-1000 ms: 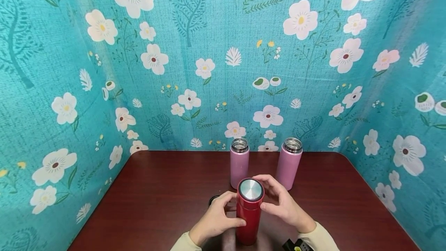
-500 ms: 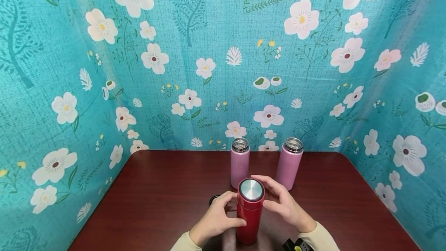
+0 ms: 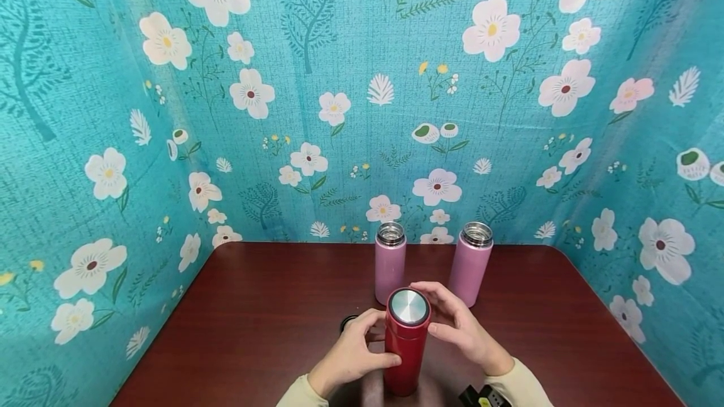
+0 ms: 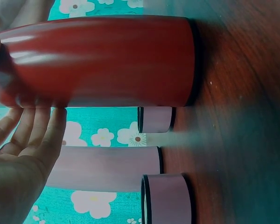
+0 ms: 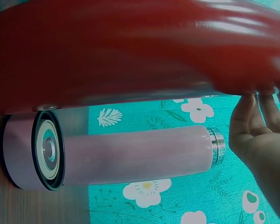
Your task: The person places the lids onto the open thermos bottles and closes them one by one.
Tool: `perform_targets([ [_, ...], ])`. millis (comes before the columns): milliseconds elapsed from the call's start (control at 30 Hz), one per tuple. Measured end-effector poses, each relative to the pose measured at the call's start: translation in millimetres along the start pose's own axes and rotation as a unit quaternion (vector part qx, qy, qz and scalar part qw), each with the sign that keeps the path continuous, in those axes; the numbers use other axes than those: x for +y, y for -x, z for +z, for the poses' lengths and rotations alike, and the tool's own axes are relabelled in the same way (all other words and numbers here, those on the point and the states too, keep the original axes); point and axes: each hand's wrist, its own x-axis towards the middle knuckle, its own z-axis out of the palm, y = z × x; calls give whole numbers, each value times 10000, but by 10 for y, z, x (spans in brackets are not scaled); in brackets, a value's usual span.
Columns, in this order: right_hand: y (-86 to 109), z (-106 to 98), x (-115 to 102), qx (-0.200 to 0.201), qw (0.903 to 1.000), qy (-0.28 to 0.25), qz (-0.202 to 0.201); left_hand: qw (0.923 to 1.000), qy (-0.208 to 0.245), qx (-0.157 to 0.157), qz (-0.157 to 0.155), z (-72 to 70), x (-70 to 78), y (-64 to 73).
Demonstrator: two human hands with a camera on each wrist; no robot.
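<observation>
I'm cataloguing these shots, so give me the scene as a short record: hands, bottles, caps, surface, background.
held: red bottle, upright, silver-topped lid on
left hand: grips the red bottle's body
right hand: fingers bent around the red bottle's upper end
other bottles: left pink bottle and right pink bottle, upright, both uncapped
loose caps: two short pink caps in the left wrist view
surface: dark reddish-brown table
background: teal floral cloth
</observation>
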Motion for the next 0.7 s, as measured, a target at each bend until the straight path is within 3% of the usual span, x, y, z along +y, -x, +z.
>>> perform_targets([
  [267,7,-1,3,-20,9998,-153,139,9997,33,-21,-228,1,29,5],
  [700,23,-1,35,110,9999,62,14,9998,-7,43,-203,11,17,4],
])
